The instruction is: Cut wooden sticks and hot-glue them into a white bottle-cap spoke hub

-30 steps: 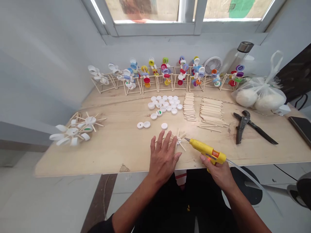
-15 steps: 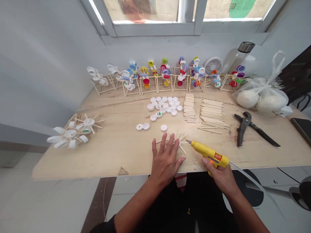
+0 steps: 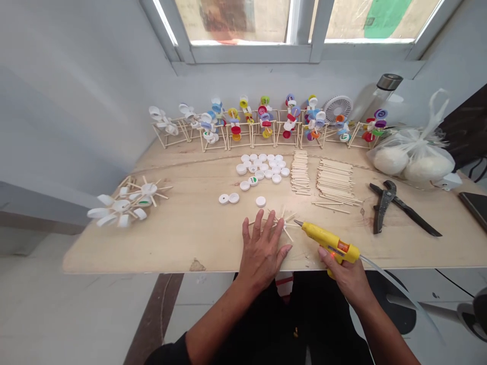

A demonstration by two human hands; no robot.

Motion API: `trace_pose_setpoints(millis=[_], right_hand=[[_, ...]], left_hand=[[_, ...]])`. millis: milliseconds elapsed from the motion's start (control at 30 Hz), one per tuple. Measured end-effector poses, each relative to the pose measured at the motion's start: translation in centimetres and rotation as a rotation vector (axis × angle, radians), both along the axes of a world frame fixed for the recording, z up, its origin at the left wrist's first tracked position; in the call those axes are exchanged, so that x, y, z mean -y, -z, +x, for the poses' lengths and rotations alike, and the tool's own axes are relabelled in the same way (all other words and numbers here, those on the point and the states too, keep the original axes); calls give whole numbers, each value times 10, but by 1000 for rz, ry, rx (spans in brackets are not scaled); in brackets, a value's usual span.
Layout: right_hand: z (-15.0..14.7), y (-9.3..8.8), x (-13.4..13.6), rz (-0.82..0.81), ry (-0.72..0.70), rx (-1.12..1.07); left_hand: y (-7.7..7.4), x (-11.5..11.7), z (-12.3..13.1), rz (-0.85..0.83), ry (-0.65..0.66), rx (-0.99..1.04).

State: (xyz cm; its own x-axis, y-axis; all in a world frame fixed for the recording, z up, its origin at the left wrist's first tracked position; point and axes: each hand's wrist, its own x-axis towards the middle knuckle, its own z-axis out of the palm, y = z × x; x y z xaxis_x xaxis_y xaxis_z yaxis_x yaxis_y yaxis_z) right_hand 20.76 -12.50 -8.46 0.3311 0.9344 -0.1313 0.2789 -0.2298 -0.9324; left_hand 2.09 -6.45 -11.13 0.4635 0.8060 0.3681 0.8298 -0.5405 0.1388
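Note:
My left hand (image 3: 262, 248) lies spread, fingers apart, over a small wheel of wooden sticks (image 3: 289, 232) set round a white bottle cap. The fingers hide the wheel's left part. My right hand (image 3: 348, 276) is wrapped round the handle of a yellow glue gun (image 3: 323, 235); its nozzle points left, close to the wheel's right-hand sticks. A clear glue stick (image 3: 388, 279) trails from the gun's back. Beyond my left hand lies one white cap (image 3: 261, 202), with a pair of white caps (image 3: 229, 198) to its left.
Farther back are several white caps (image 3: 262, 165) and two stick piles (image 3: 300, 175) (image 3: 337, 180). Black pliers (image 3: 403, 208) and a bag of round white things (image 3: 413, 157) lie right. Cap wheels (image 3: 122, 205) sit left. Stick stands with coloured cap wheels (image 3: 266, 126) line the wall.
The camera view has shifted slightly, so the whole scene sits a little lower and to the right. Both hands and the glue gun keep nearly the same place over the table.

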Motion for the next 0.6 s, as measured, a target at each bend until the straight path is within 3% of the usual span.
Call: trace_pose_setpoints(millis=[200, 367, 467, 600], right_hand=[[1, 0, 2, -8, 33, -33], [0, -3, 2, 13, 52, -63], [-2, -6, 2, 17, 61, -51], [-5, -11, 4, 14, 24, -28]], left_hand=[[-8, 2, -7, 14, -11, 133], [-9, -6, -34, 58, -145, 299], [-4, -16, -47, 26, -213, 229], [1, -34, -53, -22, -184, 94]])
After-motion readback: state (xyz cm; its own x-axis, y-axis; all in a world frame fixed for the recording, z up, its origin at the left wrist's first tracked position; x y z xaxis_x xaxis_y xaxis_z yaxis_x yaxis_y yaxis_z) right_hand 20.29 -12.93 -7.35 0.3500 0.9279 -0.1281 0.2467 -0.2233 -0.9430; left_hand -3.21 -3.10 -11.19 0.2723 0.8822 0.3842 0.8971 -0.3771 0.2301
